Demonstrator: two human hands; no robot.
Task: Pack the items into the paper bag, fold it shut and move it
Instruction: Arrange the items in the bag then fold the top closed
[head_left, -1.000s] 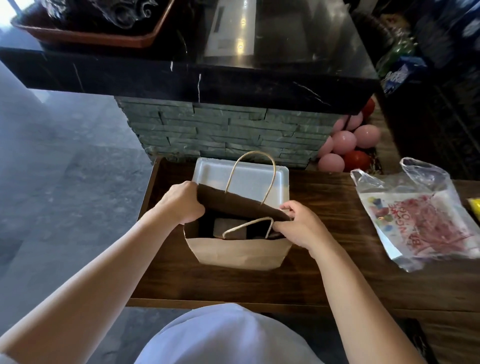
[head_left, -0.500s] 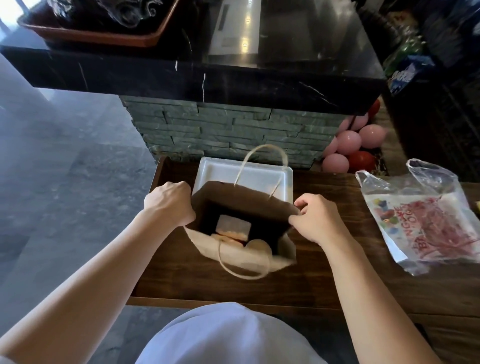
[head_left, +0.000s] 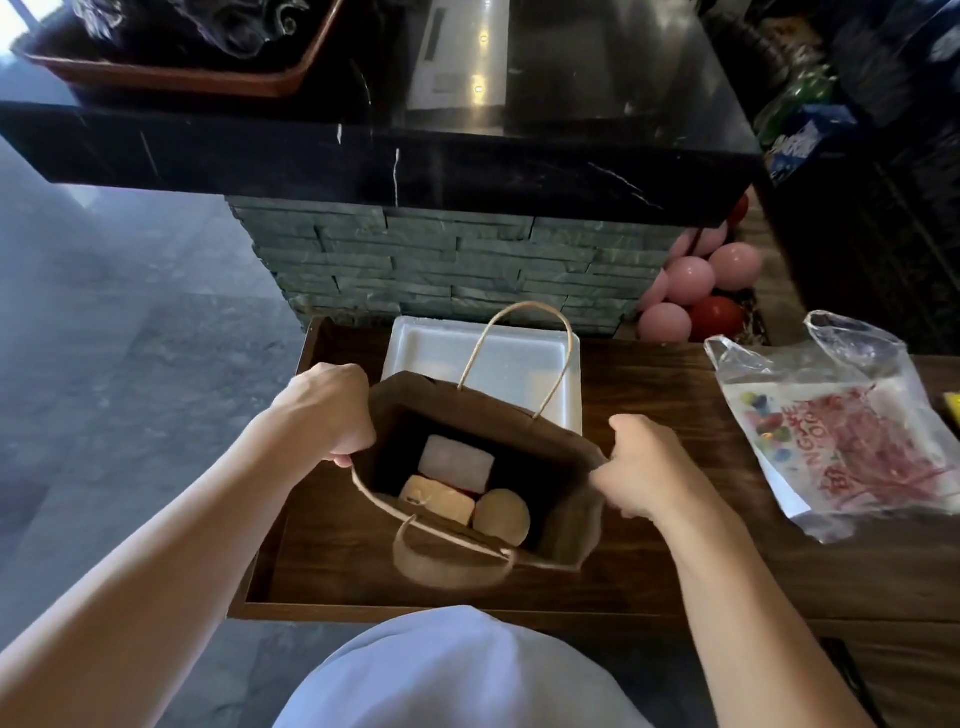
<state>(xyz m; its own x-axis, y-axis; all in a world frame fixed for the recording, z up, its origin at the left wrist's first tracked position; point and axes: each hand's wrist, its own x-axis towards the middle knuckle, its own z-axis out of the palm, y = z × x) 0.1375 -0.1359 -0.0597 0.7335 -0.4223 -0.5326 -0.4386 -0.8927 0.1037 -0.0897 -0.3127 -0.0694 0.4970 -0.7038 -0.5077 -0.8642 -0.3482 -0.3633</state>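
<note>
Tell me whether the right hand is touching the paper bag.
Touching. The head view shows the right hand closed on the right edge of the paper bag mouth, pinching the rim, while the left hand grips the opposite edge.

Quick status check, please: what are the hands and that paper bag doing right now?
Left hand and right hand grip opposite rims. Paper bag open, three items inside, not folded. White foam tray behind; nothing blocking.

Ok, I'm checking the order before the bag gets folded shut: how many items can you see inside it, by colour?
Inside the paper bag, held open by the left hand and right hand:
Pale pink block: 1
Tan block: 1
Round brown item: 1
Total: 3 in view; a red sliver between them is too hidden to count.
</note>
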